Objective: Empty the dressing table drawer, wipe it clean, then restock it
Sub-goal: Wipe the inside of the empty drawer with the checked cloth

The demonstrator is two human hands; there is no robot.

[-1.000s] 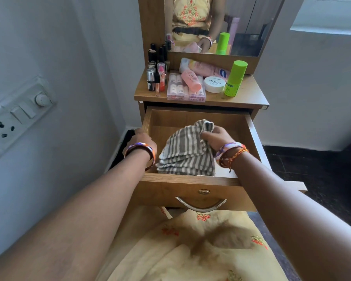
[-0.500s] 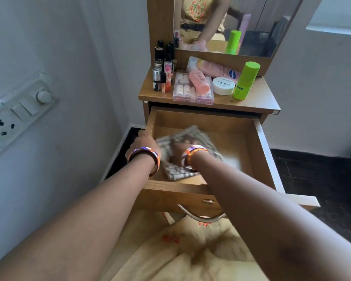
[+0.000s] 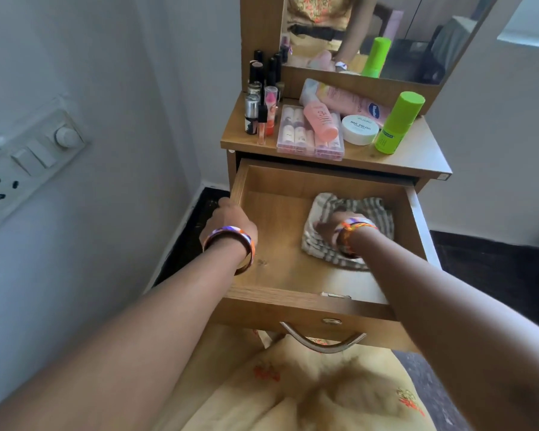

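Nearest, both forearms reach over a curved metal handle (image 3: 322,342) into the open drawer (image 3: 274,275). The left hand (image 3: 231,220) grips the drawer's left wall, fingers curled over its edge. The right hand (image 3: 330,227) presses flat on a striped cloth (image 3: 371,213) at the drawer's right side; its fingers are blurred, so their spread cannot be told. The drawer floor left of the cloth lies bare. Beyond, on the bench (image 3: 417,157), a white jar (image 3: 360,129) reads "NAIL POLISH" beside a green bottle (image 3: 397,122).
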